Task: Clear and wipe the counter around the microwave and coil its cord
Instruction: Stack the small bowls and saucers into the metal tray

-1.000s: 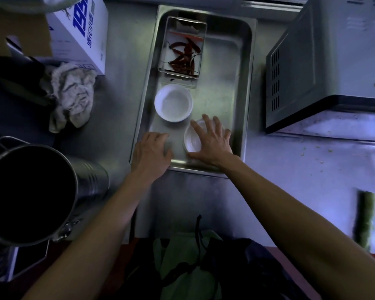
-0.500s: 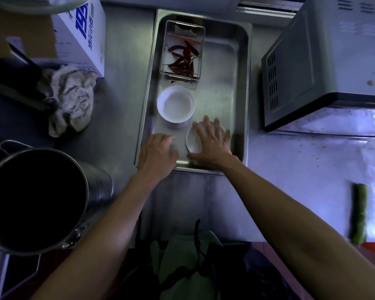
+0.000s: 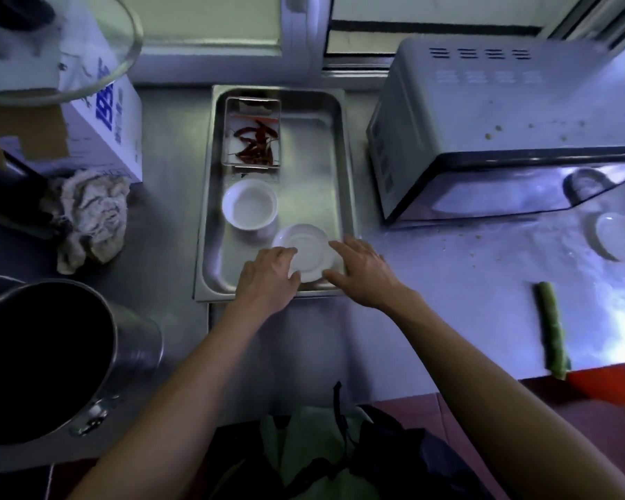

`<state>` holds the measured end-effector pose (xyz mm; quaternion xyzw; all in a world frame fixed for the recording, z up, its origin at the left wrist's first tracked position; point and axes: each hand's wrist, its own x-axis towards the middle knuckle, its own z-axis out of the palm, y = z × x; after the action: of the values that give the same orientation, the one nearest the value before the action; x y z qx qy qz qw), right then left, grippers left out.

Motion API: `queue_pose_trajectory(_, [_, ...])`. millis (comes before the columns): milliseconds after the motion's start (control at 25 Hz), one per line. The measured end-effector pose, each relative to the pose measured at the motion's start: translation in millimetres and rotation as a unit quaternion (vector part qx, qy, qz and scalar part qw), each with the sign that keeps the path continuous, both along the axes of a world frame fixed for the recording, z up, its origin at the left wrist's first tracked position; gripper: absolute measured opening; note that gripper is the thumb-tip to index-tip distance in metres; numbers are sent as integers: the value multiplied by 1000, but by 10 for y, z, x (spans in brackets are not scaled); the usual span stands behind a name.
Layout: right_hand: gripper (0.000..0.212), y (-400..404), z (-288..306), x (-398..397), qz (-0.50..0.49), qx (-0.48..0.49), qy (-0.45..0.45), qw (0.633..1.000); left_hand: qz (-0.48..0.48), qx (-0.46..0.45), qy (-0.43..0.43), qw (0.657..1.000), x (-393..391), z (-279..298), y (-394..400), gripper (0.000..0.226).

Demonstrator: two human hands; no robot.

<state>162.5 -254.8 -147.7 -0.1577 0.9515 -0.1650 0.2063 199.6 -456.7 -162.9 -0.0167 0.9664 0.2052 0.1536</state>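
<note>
Steel table (image 3: 448,319) running under everything, crumbs scattered across its bright right end. Microwave (image 3: 484,138) at upper right, cord nowhere in view. Deep tray (image 3: 345,196) just left of it, holding a small box of dried chillies (image 3: 256,144), a white bowl (image 3: 249,205) and a white saucer (image 3: 304,252). Stockpot (image 3: 51,355) at lower left, crumpled rag (image 3: 91,214) untouched beyond it. Green vegetable (image 3: 552,330) and another saucer (image 3: 616,236) waiting on the right. Saucer now uncovered in the tray's near corner, no longer under the right palm as a second ago. Left hand (image 3: 267,277) resting on its near-left rim, right hand (image 3: 363,270) at its right edge, fingers fairly straight; actual grip hard to confirm, possibly just steadying. Clearing barely begun; wiping and cord not yet started.
</note>
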Motion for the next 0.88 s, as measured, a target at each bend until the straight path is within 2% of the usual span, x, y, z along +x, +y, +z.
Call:
queue_pose_trajectory(240, [63, 1065, 167, 578, -55, 13, -20, 998, -105, -38, 18, 994, 259, 237, 846, 38])
queue_pose_trajectory(440, [61, 2040, 201, 1336, -103, -26, -44, 993, -165, -37, 26, 985, 777, 314, 1752, 51])
queue_pose_trajectory(720, [61, 3340, 361, 2439, -228, -54, -23, 972, -288, -34, 43, 956, 1234, 355, 3219, 51])
queue_pose_trajectory(880, [56, 3795, 360, 2869, -296, -60, -5, 953, -350, -37, 44, 935, 1413, 373, 3811, 51])
